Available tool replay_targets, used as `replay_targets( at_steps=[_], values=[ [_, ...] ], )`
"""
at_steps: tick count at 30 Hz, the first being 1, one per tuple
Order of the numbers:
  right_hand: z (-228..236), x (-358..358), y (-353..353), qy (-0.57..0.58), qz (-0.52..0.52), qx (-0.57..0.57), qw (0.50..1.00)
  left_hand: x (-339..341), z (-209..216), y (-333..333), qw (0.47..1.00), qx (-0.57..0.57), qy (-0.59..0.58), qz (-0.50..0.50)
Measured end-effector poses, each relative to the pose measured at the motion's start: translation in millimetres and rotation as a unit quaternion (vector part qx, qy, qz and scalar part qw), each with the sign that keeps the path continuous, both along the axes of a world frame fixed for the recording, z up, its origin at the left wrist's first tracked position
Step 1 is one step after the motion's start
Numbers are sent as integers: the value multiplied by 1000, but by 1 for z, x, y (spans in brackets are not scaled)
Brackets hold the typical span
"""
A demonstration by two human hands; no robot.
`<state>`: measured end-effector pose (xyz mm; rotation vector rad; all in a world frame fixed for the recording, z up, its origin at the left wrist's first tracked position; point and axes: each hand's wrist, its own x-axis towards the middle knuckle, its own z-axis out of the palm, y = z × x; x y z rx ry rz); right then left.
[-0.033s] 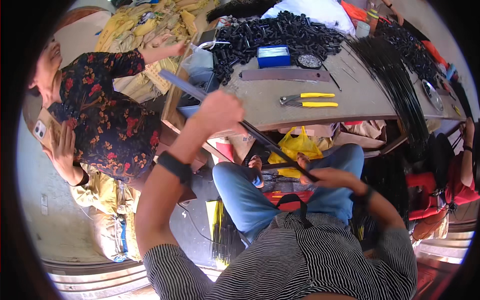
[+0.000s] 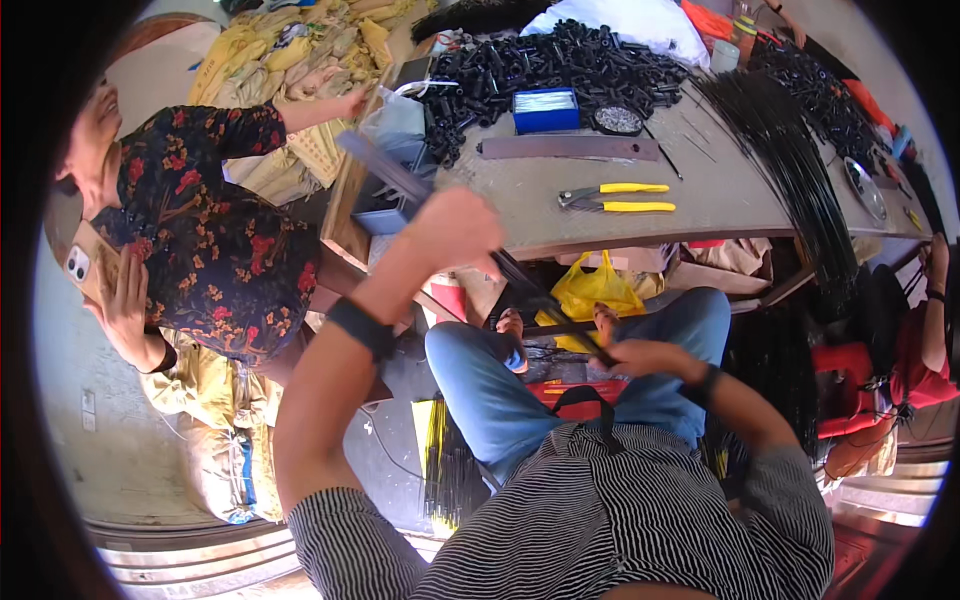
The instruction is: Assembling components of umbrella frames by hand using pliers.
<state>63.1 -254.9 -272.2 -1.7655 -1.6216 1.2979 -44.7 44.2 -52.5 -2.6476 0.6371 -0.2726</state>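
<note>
A long, thin dark rod-like piece slants across in front of me, blurred by motion. Its pale greyish upper end points up toward the table's left corner. My left hand is wrapped round its upper part, beside the table's front edge. Lower down, above my lap, my right hand closes on its dark lower end. On the grey table beyond lie pliers-like cutters with yellow handles, apart from both hands. Further back is a flat metal bar.
A blue box of thin pale sticks and a round dish stand before a heap of small black parts. Long black rods hang over the table's right edge. At left stands a person holding a phone; another sits far right.
The rod-like piece and my left hand have shifted slightly right, the hand also a little down. My right hand has moved slightly left. Both keep their hold.
</note>
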Motion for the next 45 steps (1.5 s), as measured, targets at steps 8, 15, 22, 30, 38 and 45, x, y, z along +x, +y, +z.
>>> replay_targets(
  at_steps=[8, 15, 22, 30, 38, 45],
  values=[
    [-60, -40, 29, 248, 24, -32, 968, 19, -42, -93, 962, 3, 252, -105],
    [26, -58, 61, 211, -207, 241, 925, 26, -43, -102, 944, 17, 301, -136],
    [43, -52, 59, 161, -228, 208, 938, -56, -81, -95, 699, -657, -161, 232],
    [109, -38, 61, 57, 102, 78, 990, -68, -88, -146, 341, -936, -77, 26],
    [257, 23, 104, 239, 152, 77, 956, -36, -94, -141, 356, -934, 0, -7],
    [234, 265, 123, -334, -139, 258, 896, -7, -103, -128, 288, -940, 31, 183]
  ],
)
